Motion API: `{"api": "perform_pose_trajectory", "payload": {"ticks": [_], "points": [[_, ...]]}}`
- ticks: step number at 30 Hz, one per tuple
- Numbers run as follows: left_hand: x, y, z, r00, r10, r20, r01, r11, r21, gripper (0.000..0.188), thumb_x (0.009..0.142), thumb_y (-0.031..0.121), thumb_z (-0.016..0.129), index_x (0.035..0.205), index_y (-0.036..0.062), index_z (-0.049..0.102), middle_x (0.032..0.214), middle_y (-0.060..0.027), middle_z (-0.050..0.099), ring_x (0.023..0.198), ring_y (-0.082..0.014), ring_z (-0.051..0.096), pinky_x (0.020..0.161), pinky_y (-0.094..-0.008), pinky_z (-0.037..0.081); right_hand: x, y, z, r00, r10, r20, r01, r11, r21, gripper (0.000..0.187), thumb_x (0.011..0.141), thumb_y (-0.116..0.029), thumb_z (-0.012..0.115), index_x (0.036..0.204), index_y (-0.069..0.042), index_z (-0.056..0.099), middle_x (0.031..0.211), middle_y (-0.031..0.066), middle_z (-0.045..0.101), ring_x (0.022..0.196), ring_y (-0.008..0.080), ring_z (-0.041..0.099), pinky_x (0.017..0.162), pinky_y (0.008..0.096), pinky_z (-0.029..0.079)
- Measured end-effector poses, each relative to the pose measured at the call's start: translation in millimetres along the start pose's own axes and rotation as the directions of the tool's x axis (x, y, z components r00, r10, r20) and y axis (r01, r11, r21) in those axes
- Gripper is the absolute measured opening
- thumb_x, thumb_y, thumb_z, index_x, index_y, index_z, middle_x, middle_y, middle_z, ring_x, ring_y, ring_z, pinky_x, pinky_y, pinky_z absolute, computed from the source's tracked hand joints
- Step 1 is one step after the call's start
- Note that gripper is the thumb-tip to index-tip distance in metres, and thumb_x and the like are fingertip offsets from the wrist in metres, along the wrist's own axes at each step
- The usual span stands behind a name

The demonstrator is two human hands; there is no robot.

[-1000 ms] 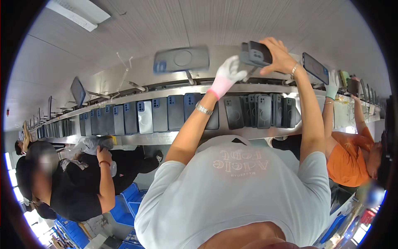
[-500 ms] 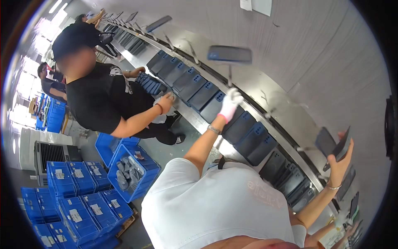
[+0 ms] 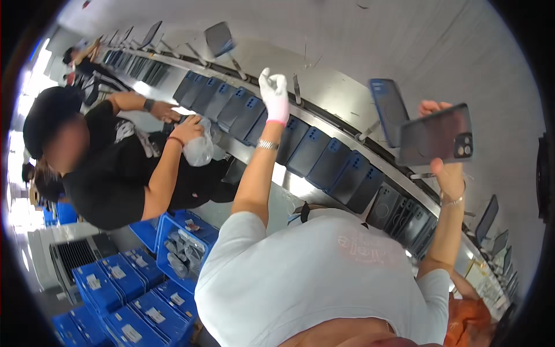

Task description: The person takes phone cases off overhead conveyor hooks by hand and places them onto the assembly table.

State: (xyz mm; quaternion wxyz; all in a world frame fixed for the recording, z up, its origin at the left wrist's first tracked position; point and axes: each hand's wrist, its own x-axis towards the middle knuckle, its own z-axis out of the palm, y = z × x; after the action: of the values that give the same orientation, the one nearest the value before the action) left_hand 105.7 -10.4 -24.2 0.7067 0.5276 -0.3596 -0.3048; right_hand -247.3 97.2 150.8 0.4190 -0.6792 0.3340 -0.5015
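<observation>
My right hand (image 3: 451,178) grips a dark phone case (image 3: 430,139), with the thumb at its lower edge and fingertips showing over its top. The case is tilted, its camera cut-outs at the right end. Partly behind it stands a blue-edged phone case (image 3: 388,109) on a rod of the line; whether the two touch, I cannot tell. My left hand (image 3: 274,92), in a white glove with a pink cuff, is raised over the line. Its fingers are bent but apart, and nothing shows in them. Below it lies a row of dark phone cases (image 3: 309,151).
Along the metal line, more rods carry cases, one at the far left (image 3: 219,39). A person in black (image 3: 115,168) stands on my left, holding a clear plastic bag (image 3: 198,147). Blue crates (image 3: 118,283) are stacked on the floor behind. An orange sleeve (image 3: 467,321) shows at lower right.
My left hand has moved left and up, away from the rod it was beside. My right hand has come leftward with its case, now turned broad side on. The rods' cases have shifted left.
</observation>
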Motion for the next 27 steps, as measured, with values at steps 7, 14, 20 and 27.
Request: {"api": "perform_pose_trajectory", "payload": {"ticks": [7,14,20,27], "points": [[-20,13,34,0.873,-0.092,0.479,0.136,0.989,-0.059,0.044,0.093,0.007,0.046,0.137,0.0016,0.040,0.094,-0.0050,0.063,0.088,-0.0108,0.056,0.085,-0.0270,0.044,37,61,-15,0.999,-0.013,-0.052,0.014,1.000,0.007,0.097,0.067,-0.032,0.086,0.141,-0.006,0.029,0.135,0.0071,0.050,0.130,0.0202,0.043,0.107,0.0345,0.038],[-80,25,90,0.687,-0.094,0.721,0.233,0.968,-0.095,0.023,0.092,0.007,0.055,0.114,0.0030,0.051,0.103,-0.0067,0.062,0.086,-0.0096,0.054,0.082,-0.0257,0.044,2,79,-51,0.992,0.122,0.014,-0.123,0.991,0.044,0.089,0.064,-0.026,0.088,0.136,-0.012,0.037,0.138,0.0084,0.049,0.125,0.0198,0.048,0.104,0.0353,0.042],[-139,28,134,0.601,-0.099,0.793,0.252,0.965,-0.071,0.023,0.086,0.001,0.067,0.100,0.0031,0.049,0.102,-0.0077,0.060,0.113,-0.0179,0.056,0.094,-0.0296,0.047,-46,44,-77,0.991,0.014,-0.132,-0.038,0.982,-0.183,0.103,0.053,-0.050,0.087,0.136,-0.013,0.038,0.137,0.0133,0.048,0.123,0.0223,0.050,0.102,0.0375,0.042],[-208,29,203,0.372,-0.066,0.926,-0.012,0.997,0.075,0.037,0.078,0.000,0.070,0.111,0.0019,0.054,0.101,-0.0066,0.064,0.090,-0.0150,0.063,0.079,-0.0288,0.052,-56,48,-78,0.981,0.195,0.016,-0.111,0.620,-0.777,0.090,0.050,-0.031,0.089,0.127,-0.006,0.050,0.121,0.0112,0.056,0.113,0.0314,0.048,0.100,0.0415,0.037]]}}
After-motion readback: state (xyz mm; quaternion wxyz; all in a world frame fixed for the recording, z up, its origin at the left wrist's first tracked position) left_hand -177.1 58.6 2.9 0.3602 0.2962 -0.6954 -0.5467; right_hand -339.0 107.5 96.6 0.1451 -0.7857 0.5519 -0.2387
